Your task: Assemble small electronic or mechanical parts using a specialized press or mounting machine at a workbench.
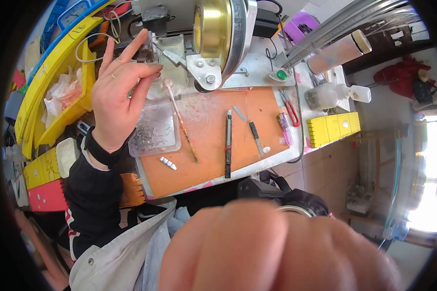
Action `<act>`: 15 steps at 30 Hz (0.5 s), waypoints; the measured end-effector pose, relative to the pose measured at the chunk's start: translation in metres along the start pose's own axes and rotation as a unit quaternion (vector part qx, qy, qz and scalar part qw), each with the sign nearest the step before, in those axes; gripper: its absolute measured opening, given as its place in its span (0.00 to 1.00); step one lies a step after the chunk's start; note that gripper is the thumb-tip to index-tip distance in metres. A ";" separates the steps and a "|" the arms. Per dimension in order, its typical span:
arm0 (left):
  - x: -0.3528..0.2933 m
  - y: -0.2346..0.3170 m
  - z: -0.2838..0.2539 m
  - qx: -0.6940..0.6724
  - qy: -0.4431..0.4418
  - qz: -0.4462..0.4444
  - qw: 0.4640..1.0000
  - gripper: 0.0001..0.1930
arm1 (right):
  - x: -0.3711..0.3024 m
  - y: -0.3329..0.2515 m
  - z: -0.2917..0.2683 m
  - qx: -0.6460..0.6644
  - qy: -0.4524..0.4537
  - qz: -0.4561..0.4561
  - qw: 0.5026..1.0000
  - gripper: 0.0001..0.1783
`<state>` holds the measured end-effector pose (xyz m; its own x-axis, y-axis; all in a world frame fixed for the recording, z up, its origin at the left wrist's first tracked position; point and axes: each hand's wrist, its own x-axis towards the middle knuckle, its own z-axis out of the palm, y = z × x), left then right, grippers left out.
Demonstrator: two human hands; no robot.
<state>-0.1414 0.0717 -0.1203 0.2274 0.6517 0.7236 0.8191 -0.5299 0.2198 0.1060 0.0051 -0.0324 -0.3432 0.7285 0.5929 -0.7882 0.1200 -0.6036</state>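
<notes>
My left hand is raised over the left of the work table, thumb and index finger pinched together, the other fingers stretched out. Whatever the pinch holds is too small to make out. Close by are a machine with a brass-coloured wheel and its metal bracket. Under the hand lies a clear plastic tray of small metal pieces, with a thin stained stick beside it. Very near the camera, my right hand is blurred, with curled fingers; what they may hold is hidden.
On the orange board lie a black-handled cutter, a small knife and a pink lighter. Red-handled pliers, a squeeze bottle and a yellow block are at right. Yellow bins stand at left.
</notes>
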 end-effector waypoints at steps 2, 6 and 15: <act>0.001 0.001 -0.002 0.003 0.010 -0.002 1.000 0.08 | 0.008 0.010 -0.015 0.021 -0.001 -0.002 1.000 0.10; 0.000 0.002 -0.002 0.007 0.006 -0.007 1.000 0.07 | -0.014 0.042 0.028 0.072 -0.013 -0.005 0.997 0.09; 0.000 0.005 -0.004 0.014 0.023 -0.013 1.000 0.06 | -0.015 0.045 0.026 0.173 -0.059 -0.049 0.982 0.08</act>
<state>-0.1401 0.0669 -0.1165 0.1829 0.6388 0.7473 0.8393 -0.4973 0.2196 0.0627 -0.0183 -0.0544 -0.2978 0.6387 0.7095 -0.9399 -0.0662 -0.3349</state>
